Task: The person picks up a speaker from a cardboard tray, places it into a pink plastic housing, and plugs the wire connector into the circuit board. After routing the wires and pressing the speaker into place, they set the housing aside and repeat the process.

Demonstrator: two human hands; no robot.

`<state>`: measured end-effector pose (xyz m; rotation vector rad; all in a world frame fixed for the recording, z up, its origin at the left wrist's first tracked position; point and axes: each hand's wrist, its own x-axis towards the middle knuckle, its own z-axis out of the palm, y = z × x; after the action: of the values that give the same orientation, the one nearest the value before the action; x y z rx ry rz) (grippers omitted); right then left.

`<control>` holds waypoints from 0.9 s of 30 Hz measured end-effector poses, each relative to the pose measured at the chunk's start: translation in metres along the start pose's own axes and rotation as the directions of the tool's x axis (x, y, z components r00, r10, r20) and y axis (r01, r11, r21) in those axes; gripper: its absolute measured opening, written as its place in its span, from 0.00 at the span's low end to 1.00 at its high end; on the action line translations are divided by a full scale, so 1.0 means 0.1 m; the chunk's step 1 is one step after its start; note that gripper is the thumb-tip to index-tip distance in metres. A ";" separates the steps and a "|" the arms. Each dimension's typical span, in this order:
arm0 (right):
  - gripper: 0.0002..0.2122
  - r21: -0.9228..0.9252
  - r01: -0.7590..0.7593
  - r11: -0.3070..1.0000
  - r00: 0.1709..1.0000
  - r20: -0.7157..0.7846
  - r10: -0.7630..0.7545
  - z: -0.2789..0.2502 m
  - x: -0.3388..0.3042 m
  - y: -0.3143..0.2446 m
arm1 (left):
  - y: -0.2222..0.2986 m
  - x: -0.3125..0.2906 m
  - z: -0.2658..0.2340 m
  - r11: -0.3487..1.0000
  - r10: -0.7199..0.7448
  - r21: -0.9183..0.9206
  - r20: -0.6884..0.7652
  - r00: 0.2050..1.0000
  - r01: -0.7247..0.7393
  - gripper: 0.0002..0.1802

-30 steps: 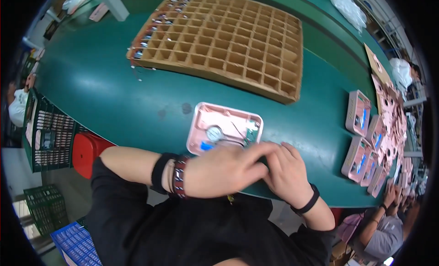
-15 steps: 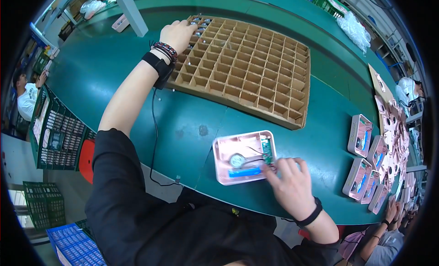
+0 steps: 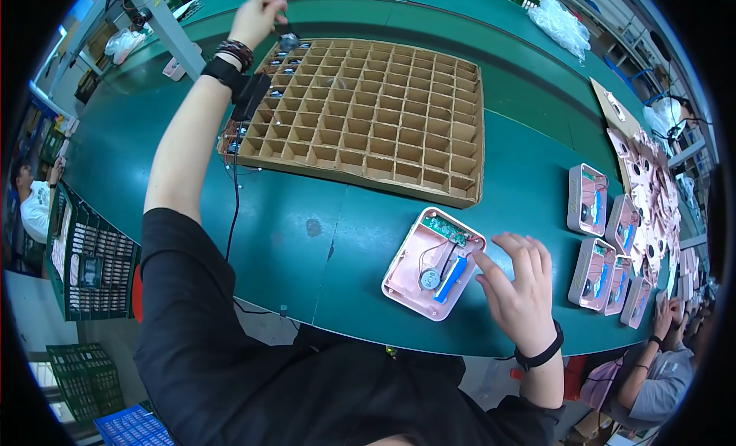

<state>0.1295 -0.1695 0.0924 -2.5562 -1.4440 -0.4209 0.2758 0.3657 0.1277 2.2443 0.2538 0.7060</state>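
Note:
Above the far left corner of the divided cardboard box, my left hand is pinched. A small round speaker, dark grey, hangs just under its fingertips. Close to me lies an open pink plastic housing, turned at an angle. Inside are a green circuit board, a blue battery, thin wires and a silver round part. Beside the housing's right edge my right hand is open with fingers bent and apart; whether a fingertip touches the rim I cannot tell.
Several filled pink housings stand on the right, by a pile of pink plastic parts. A grey post rises at the far left. A black cable runs from my left wrist. Other people sit at both sides.
My left hand has lifted out of the box's left column and moved farther away, with a round speaker at its fingers. The pink housing has turned clockwise, and my right hand has let go of its wires.

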 end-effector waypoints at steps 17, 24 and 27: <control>0.35 0.834 0.103 0.541 0.977 -0.186 0.100 0.41 0.49 -0.16 | 1.45 -1.67 1.04 -0.105 0.935 -0.993 -0.079 0.345 0.057 0.05; 0.33 0.992 -0.092 -0.092 0.991 0.100 0.084 0.42 0.21 -0.37 | 2.02 -2.37 0.55 0.562 0.326 -0.708 0.664 0.673 0.427 0.08; 0.31 0.932 -0.010 0.363 0.996 -0.024 0.088 0.41 0.22 -0.36 | 2.08 -2.44 0.62 0.548 0.319 -0.718 0.654 0.686 0.430 0.08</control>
<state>0.1164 -0.1214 0.0618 -1.5638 -1.0555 0.3031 0.1014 0.0906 0.1424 1.3410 -0.3726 -0.2083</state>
